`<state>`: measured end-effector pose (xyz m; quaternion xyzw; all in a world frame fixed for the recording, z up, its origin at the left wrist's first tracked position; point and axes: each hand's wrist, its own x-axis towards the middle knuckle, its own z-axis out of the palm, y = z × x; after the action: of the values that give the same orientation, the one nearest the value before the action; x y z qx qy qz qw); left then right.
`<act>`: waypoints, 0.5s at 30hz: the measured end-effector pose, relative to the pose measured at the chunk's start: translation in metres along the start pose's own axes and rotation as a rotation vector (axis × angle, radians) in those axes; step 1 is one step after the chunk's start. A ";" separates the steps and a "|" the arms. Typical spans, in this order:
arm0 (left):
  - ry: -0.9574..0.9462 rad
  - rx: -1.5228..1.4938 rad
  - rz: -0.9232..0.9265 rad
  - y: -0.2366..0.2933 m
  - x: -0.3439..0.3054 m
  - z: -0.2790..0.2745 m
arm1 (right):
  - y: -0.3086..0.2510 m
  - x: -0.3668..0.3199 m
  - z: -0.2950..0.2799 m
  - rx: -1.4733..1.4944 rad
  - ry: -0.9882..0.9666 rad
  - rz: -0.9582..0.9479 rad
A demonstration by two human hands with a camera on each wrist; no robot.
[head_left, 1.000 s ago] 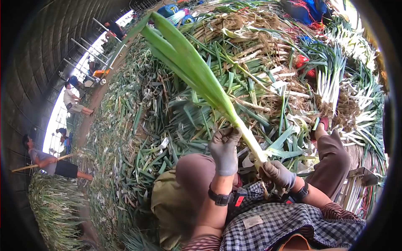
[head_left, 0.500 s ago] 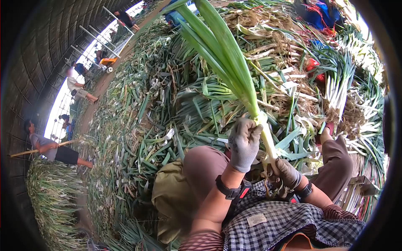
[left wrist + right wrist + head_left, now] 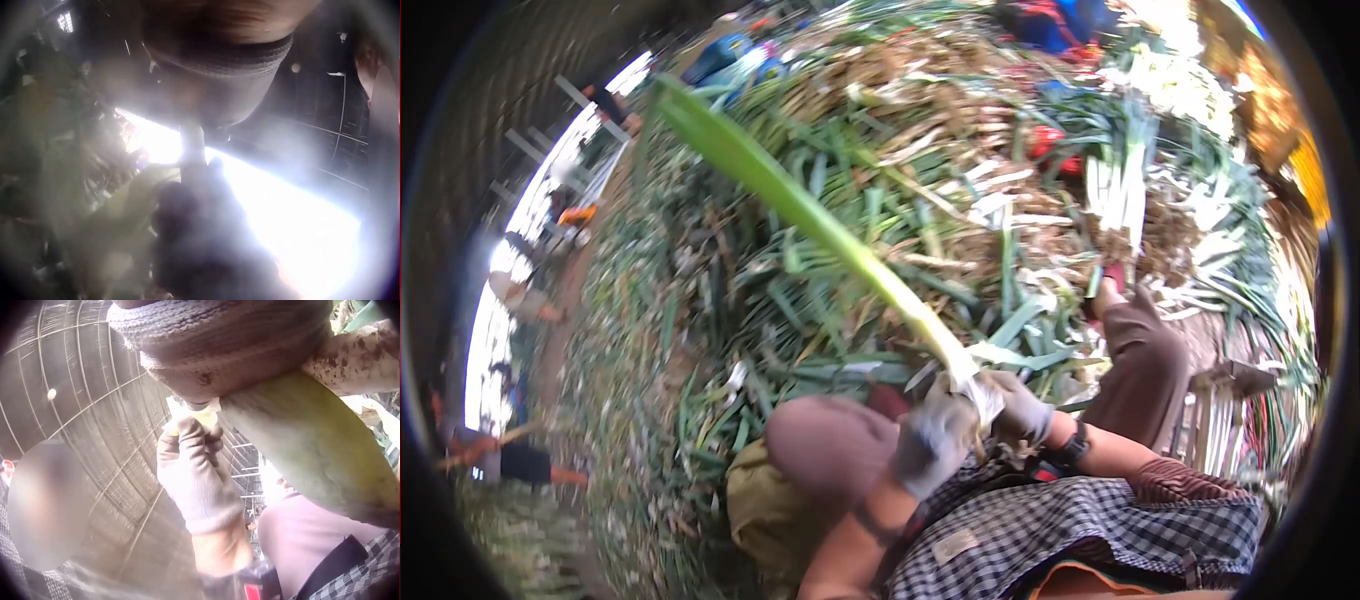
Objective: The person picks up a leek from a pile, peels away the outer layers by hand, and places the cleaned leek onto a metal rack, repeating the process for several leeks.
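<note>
- Item in hand: one leek (image 3: 825, 232). It is held up slantwise over the lap, white base at the hands and long green leaves running up and to the left.
- Right hand (image 3: 1022, 405): gloved, fingers wrapped round the soiled white base of the leek.
- Left hand (image 3: 928, 442): gloved, just beside the right. In the right wrist view its fingertips (image 3: 190, 428) pinch a pale strip at the leek's lower end, probably loose outer skin. The left wrist view is washed out by glare and confirms nothing.
- Progress, as judged: cleaning of this stalk looks partly done. The base is pale but speckled with dirt, and the green top is at full length.
- Stock untreated: a large heap (image 3: 920, 170) of leeks with rooty, earthy ends, spread wide in front of the knee (image 3: 1145, 355).
- Stock apparently finished: a bundle of white stalks (image 3: 1115, 190) well apart to the right. It is small against the heap, so most of the lot appears left to do.
- Also present: checked cloth (image 3: 1050, 530) over the lap.
</note>
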<state>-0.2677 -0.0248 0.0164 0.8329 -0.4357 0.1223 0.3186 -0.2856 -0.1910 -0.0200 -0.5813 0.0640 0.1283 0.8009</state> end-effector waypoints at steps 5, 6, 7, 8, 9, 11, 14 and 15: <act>0.044 -0.342 -0.269 0.019 -0.007 -0.018 | -0.027 -0.002 -0.019 0.093 -0.153 -0.064; 0.240 -0.615 -0.651 0.015 -0.003 -0.026 | -0.023 -0.002 -0.019 0.121 -0.125 -0.090; 0.392 -0.488 -0.673 0.000 0.007 -0.037 | -0.027 -0.004 -0.019 0.123 -0.098 -0.034; 0.495 -0.567 -0.774 -0.012 0.015 -0.049 | -0.026 -0.005 -0.018 0.124 -0.104 -0.035; 0.504 -0.592 -0.806 -0.022 0.025 -0.061 | -0.022 -0.006 -0.018 0.023 -0.080 -0.078; 0.616 -0.712 -0.838 -0.022 0.051 -0.066 | 0.002 0.000 -0.016 -0.104 -0.024 -0.159; 0.666 -0.892 -0.808 -0.029 0.072 -0.050 | 0.000 -0.007 -0.001 -0.202 0.148 -0.206; 0.619 -0.764 -0.736 -0.047 0.066 -0.037 | 0.001 -0.009 0.002 -0.178 0.144 -0.245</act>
<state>-0.1877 -0.0243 0.0565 0.6815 -0.0199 0.0756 0.7276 -0.2947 -0.1904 -0.0177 -0.6612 0.0381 -0.0071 0.7492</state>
